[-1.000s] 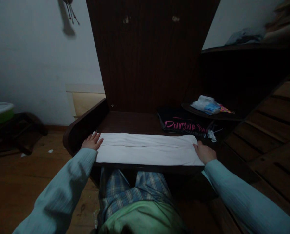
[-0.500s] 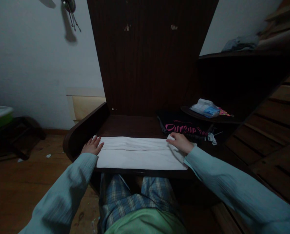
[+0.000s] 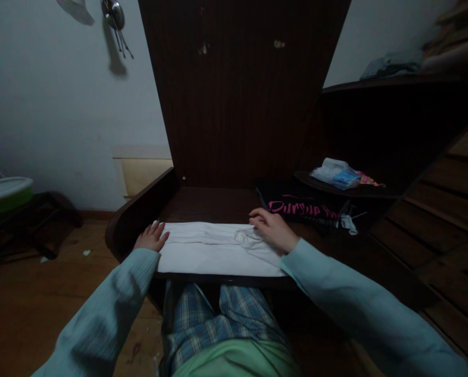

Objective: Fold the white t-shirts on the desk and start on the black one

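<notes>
A folded white cloth (image 3: 202,251) lies in a long strip along the front edge of a dark wooden surface (image 3: 214,201). My left hand (image 3: 152,238) rests flat on the cloth's left end, fingers stretched out. My right hand (image 3: 271,230) is closed on the cloth's right end, which is lifted and carried leftward over the strip. Both arms wear pale blue-green sleeves.
A black garment with pink lettering (image 3: 296,207) lies behind the cloth at right. A dark round tray (image 3: 332,183) beside it carries a blue-and-white packet (image 3: 336,173). A tall dark wooden panel (image 3: 237,89) rises behind. A green-rimmed basin (image 3: 6,191) stands at far left on a low stand.
My right hand gripped the cloth's right end and drew it leftward, folding the strip over itself. My left hand stayed flat on the left end.
</notes>
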Demonstrator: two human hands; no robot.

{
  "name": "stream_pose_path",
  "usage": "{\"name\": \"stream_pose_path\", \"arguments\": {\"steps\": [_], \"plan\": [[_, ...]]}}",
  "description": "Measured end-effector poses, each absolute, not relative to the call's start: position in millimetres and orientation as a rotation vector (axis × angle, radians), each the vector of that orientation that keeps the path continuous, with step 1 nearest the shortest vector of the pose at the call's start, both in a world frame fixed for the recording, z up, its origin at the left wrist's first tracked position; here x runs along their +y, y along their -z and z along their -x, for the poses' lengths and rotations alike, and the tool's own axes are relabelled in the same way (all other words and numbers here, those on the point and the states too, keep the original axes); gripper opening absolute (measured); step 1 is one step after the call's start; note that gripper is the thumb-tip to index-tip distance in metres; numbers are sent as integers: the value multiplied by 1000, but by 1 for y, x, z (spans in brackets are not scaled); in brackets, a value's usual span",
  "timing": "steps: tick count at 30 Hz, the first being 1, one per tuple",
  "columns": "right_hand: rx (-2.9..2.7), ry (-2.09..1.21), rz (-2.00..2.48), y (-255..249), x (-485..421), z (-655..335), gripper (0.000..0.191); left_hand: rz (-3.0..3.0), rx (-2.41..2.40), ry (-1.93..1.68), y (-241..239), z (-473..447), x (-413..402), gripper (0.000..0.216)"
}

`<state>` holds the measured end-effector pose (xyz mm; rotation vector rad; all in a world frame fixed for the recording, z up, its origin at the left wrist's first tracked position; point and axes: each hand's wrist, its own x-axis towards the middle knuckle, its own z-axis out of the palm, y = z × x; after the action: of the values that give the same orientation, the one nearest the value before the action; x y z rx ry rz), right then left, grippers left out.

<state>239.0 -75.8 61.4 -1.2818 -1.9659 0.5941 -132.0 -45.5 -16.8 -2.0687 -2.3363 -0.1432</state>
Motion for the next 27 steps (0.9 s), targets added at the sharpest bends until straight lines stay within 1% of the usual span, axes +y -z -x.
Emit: {"name": "stream_pose_path", "arguments": {"steps": [4, 7, 9, 12, 13, 15, 17, 19, 21, 23, 25, 27], "plan": [[-2026, -539, 1324, -68, -71, -306, 19, 2011, -2321, 124, 8, 130, -50, 47], [-2190, -514, 1341, -58, -66, -350, 22, 1962, -2157, 223, -7, 111, -58, 42], [-2290, -456, 1324, -47, -64, -363, 29, 2100, -1996, 365, -18, 81, -69, 38], [-2409, -376, 1259, -34, -60, -358, 37, 2570, -1746, 571, -25, 13, -90, 30], [-2448, -373, 1225, -32, -58, -352, 36, 2693, -1657, 619, -25, -12, -96, 27], [-2509, -380, 1157, -31, -52, -339, 26, 2809, -1562, 665, -21, -57, -104, 25], [-2505, -361, 1158, -35, -45, -328, 17, 2798, -1598, 630, -17, -90, -103, 29], [-2422, -347, 1238, -39, -37, -324, 17, 2752, -1690, 536, -13, -109, -96, 34], [-2306, -376, 1329, -41, -31, -323, 22, 2722, -1756, 433, -13, -115, -88, 31], [-2216, -445, 1378, -40, -27, -324, 26, 2737, -1743, 389, -14, -114, -87, 22], [-2152, -563, 1385, -36, -25, -324, 29, 2785, -1657, 485, -14, -108, -93, 16], [-2091, -759, 1354, -32, -24, -321, 35, 2827, -1539, 687, -12, -100, -106, 15]]}}
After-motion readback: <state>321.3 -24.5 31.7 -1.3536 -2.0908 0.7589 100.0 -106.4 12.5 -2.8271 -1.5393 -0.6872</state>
